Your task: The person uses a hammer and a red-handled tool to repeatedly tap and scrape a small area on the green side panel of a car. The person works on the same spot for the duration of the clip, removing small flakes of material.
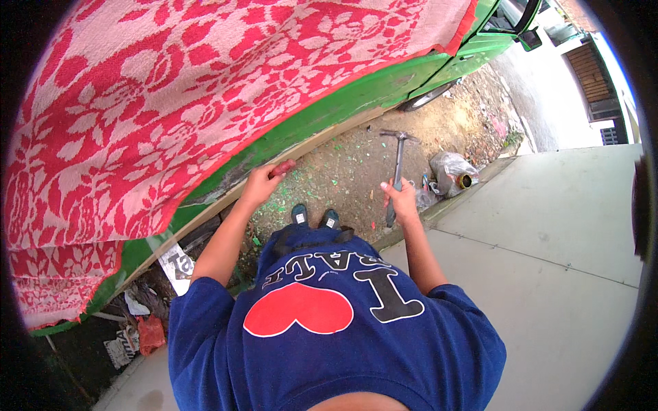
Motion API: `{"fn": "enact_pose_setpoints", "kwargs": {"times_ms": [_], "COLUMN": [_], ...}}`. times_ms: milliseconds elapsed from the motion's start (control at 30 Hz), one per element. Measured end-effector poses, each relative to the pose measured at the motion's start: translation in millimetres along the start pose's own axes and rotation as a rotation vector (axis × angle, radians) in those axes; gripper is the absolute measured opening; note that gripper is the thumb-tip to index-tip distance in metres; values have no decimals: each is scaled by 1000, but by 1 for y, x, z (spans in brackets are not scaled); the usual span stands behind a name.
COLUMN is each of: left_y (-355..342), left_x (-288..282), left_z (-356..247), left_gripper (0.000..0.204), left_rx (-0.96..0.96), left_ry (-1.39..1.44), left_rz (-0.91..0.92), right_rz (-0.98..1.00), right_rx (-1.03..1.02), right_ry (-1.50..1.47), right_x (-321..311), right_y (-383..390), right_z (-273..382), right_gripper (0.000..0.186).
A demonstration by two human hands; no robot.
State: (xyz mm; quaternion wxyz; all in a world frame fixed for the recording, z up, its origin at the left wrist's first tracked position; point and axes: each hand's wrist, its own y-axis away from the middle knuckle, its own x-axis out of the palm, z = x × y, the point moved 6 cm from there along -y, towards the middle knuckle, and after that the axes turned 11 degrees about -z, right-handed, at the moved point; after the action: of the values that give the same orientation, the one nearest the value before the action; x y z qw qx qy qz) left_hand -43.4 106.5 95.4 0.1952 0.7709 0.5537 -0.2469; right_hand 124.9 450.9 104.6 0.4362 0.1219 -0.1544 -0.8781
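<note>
My right hand (402, 199) is closed round the dark handle of a hammer (399, 154), held upright with its slim double-ended head at the far end. My left hand (261, 183) grips a short reddish-brown handle-like piece (282, 168), whose kind I cannot make out. It is beside the lower edge of a green car body (370, 88). A pale wooden strip (322, 137) runs along that edge, close to the left hand. Over the car lies a red and pink floral cloth (205, 89), hiding most of its upper side.
Green flakes (296, 183) litter the dirt ground round my feet. To the right, a clear plastic bag (450, 170) lies by the edge of a pale slab (534, 212). At the lower left are a red bag (151, 333) and scraps. The car's wheel (426, 99) stands farther off.
</note>
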Motion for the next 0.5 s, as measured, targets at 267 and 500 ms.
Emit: {"fn": "enact_pose_setpoints", "kwargs": {"times_ms": [267, 500], "left_y": [-34, -42], "left_x": [-1, 14], "left_z": [8, 5], "left_gripper": [28, 23], "left_rx": [49, 50], "left_ry": [38, 153], "left_rz": [17, 36], "right_rz": [-154, -154], "right_rx": [-17, -36], "right_ry": [-79, -102], "right_x": [2, -8], "right_y": [-1, -4], "right_z": [32, 38], "right_gripper": [23, 23]}}
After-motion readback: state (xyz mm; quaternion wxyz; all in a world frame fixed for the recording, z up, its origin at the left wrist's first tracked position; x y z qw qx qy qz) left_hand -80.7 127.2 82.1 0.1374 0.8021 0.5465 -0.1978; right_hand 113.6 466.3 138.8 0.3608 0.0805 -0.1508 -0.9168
